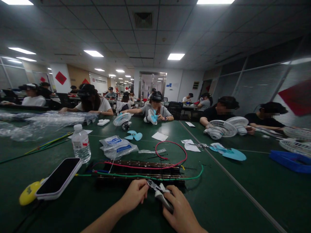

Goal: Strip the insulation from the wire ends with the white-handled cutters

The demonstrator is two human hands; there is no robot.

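Observation:
My right hand is closed round the grey handles of a small pair of pliers, jaws pointing up-left. My left hand pinches something thin right at the plier jaws; I cannot make out what it is. Just beyond both hands lies a long dark strip with copper-coloured bars. A red wire loops over the strip and a green wire runs along its near edge.
A phone in a white case lies on a yellow object at the left. A water bottle and plastic bags stand behind the strip. Small fans and blue blades lie about. Several people sit around the green table.

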